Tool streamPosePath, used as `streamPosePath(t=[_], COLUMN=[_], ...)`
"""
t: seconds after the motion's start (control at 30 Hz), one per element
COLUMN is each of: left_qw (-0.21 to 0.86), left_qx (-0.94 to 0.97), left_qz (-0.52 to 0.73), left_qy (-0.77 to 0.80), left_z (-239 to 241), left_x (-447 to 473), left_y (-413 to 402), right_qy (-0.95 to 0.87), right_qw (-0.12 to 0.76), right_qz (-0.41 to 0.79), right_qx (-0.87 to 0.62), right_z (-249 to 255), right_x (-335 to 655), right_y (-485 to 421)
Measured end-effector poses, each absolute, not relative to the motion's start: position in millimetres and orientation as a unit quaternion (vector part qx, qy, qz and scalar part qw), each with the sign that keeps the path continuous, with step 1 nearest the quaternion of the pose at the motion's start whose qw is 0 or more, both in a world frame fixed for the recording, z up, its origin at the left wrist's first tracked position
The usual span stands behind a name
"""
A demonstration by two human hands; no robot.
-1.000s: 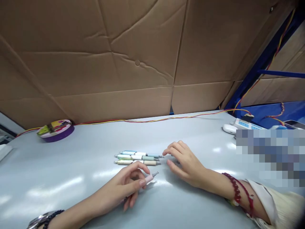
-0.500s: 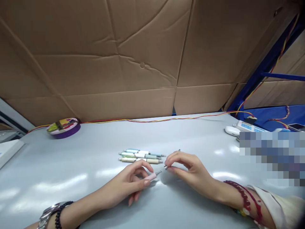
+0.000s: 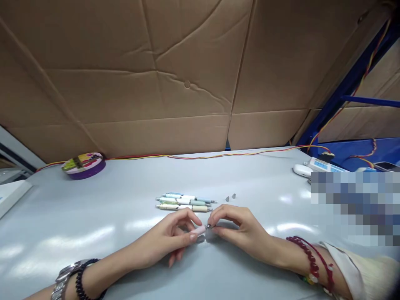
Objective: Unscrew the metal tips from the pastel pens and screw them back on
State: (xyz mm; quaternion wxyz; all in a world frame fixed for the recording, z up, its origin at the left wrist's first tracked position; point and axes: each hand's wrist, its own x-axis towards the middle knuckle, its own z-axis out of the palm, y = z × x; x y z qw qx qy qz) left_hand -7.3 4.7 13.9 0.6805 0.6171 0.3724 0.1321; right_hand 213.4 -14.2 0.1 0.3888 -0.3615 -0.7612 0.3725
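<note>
Between the thumb and fingers of my left hand [image 3: 170, 237] is a pale pink mechanical pencil [image 3: 199, 230], its metal end pointing right. My right hand [image 3: 239, 227] pinches a small metal tip piece [image 3: 209, 226] at that end; the fingertips partly cover it, and how far it sits over the end cannot be seen. Just behind the hands lie three more mechanical pencils side by side: a blue one [image 3: 187, 197], a green one [image 3: 184, 202] and a cream one [image 3: 184, 207]. Two small metal cone tips [image 3: 227, 198] rest on the table behind my right hand.
A round purple tin [image 3: 84, 166] stands at the back left, with a white box [image 3: 14, 196] at the left edge. Red and yellow wires [image 3: 187, 158] run along the back, before a cardboard wall [image 3: 125, 91]. A power strip [image 3: 326, 165] and white mouse [image 3: 302, 170] lie right.
My right hand has moved left and slightly down, bringing the metal tip piece to the pink pencil's end. The two cone tips behind it have come into view. My left hand has barely moved.
</note>
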Motion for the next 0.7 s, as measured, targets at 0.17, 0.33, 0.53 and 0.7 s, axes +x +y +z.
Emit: streamPosePath(t=[0.17, 0.33, 0.53, 0.7], left_qw=[0.667, 0.659, 0.664, 0.678], left_qx=[0.626, 0.626, 0.619, 0.603], left_qz=[0.121, 0.132, 0.142, 0.158], left_qy=[0.384, 0.396, 0.395, 0.39], left_z=[13.1, 11.6, 10.4, 10.7], left_x=[-6.8, -5.4, -5.3, -4.6], left_y=[4.5, 4.5, 4.9, 5.8], right_qy=[-0.768, -0.797, -0.809, -0.804], right_qw=[0.411, 0.415, 0.438, 0.445], right_qz=[0.355, 0.31, 0.27, 0.264], right_qx=[-0.339, -0.311, -0.284, -0.294], right_z=[-3.2, -2.0, -2.7, -2.9], right_x=[211.7, 211.1, 209.5, 206.9], right_y=[-13.2, -13.0, -13.4, -12.6])
